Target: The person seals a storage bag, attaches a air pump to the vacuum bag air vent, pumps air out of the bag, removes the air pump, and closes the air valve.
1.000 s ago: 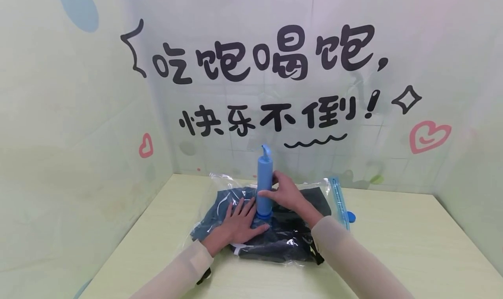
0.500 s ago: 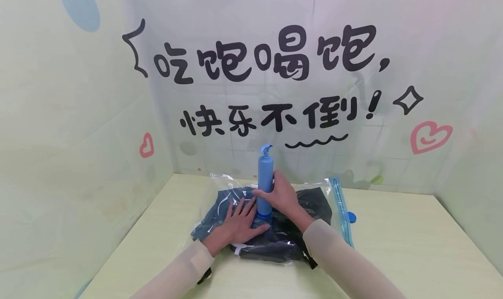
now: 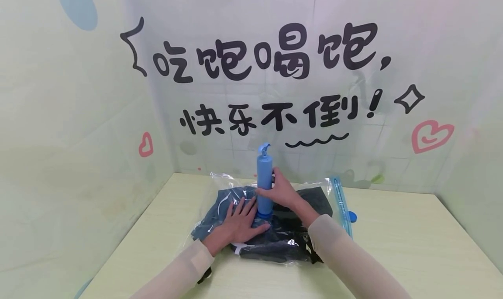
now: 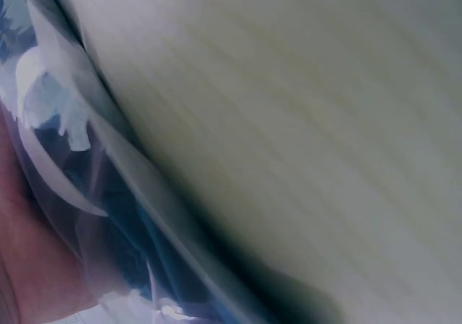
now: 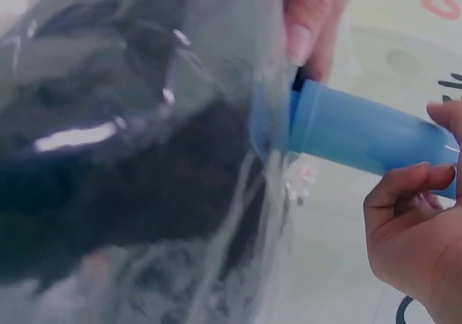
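A blue hand pump (image 3: 264, 176) stands upright on a clear vacuum storage bag (image 3: 284, 246), its base on the blue valve (image 3: 264, 216). My right hand (image 3: 284, 192) holds the pump's barrel from the right, thumb across its near side. In the right wrist view, fingers (image 5: 404, 183) curl at the blue barrel. My left hand (image 3: 239, 224) rests on the bag with its fingers spread, just left of the pump's base. Folded dark clothes (image 3: 288, 251) and a blue-grey garment (image 3: 214, 214) show through the plastic. The left wrist view catches only part of that hand beside the bag.
Along the bag's right side runs a light-blue zip edge (image 3: 341, 203) with a blue slider (image 3: 352, 216). The pale wooden table (image 3: 404, 242) extends on both sides. A printed curtain (image 3: 251, 11) encloses the back and sides.
My right hand shifts slightly on the barrel, its forearm swinging left and then partly back right. The pump's top handle has turned a little. My left hand stays in place on the bag.
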`<state>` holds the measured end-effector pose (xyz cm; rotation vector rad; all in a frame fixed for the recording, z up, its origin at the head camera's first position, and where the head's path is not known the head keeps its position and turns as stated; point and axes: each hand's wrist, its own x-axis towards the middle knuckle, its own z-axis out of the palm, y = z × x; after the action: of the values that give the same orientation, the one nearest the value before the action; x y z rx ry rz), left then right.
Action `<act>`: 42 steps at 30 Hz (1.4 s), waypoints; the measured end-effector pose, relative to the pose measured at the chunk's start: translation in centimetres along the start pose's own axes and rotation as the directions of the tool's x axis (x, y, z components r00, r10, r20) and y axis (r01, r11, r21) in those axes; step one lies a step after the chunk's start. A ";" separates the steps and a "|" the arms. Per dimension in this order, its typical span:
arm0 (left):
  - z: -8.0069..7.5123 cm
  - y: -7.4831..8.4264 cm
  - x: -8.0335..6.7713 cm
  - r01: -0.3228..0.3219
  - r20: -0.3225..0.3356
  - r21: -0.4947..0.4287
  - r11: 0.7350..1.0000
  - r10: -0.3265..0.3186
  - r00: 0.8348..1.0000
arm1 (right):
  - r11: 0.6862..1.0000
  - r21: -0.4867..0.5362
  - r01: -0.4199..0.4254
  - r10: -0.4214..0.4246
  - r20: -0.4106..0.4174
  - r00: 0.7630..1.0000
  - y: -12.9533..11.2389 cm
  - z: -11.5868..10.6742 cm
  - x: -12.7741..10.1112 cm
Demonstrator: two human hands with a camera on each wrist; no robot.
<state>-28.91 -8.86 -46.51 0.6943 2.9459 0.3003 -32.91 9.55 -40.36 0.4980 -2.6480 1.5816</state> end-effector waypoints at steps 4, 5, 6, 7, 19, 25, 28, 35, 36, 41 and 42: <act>0.2 0.0 0.2 0.003 -0.004 0.001 1.000 -0.003 1.000 | 0.998 0.045 0.037 -0.041 0.098 0.994 0.0 -1.1 0.1; 0.2 -0.1 0.2 0.001 -0.007 -0.001 1.000 -0.001 1.000 | 0.997 0.057 0.051 -0.058 0.126 0.990 0.1 -1.3 0.1; 0.2 -0.1 0.2 0.002 -0.001 0.003 1.000 -0.002 1.000 | 0.996 0.063 0.059 -0.068 0.150 0.986 0.2 -1.5 0.1; 0.3 -0.1 0.3 0.003 0.004 0.008 1.000 -0.003 1.000 | 0.996 0.067 0.062 -0.072 0.169 0.983 0.3 -1.7 0.1; 0.3 -0.1 0.1 -0.005 0.000 0.001 1.000 0.005 1.000 | 0.980 -0.169 0.110 -0.122 -0.066 0.990 0.8 -0.6 -1.4; 0.1 0.0 0.0 -0.002 -0.001 0.010 1.000 0.002 1.000 | 0.963 -0.266 0.037 -0.091 -0.194 0.977 0.9 0.4 -1.7; 0.2 0.0 0.0 -0.005 0.004 0.009 1.000 0.004 1.000 | 0.957 -0.291 0.008 -0.077 -0.227 0.971 0.9 0.8 -1.7; 0.4 -0.2 0.1 -0.010 -0.003 -0.004 1.000 0.010 1.000 | 0.945 -0.326 -0.019 -0.063 -0.241 0.969 0.9 1.4 -1.4; 0.4 -0.2 0.1 -0.009 -0.004 -0.005 1.000 0.009 1.000 | 0.943 -0.332 -0.014 -0.067 -0.230 0.971 0.8 1.4 -1.3; 0.4 -0.3 0.1 -0.004 -0.003 -0.002 1.000 0.004 1.000 | 0.953 -0.302 0.019 -0.070 -0.158 0.985 0.6 1.0 -1.0; 0.2 -0.2 0.0 -0.003 -0.001 -0.002 1.000 0.003 1.000 | 0.963 -0.269 0.030 -0.071 -0.142 0.987 0.6 0.9 -1.0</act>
<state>-29.00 -8.97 -46.77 0.6983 2.9453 0.3038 -32.03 9.32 -41.50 0.4113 -2.6508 1.1724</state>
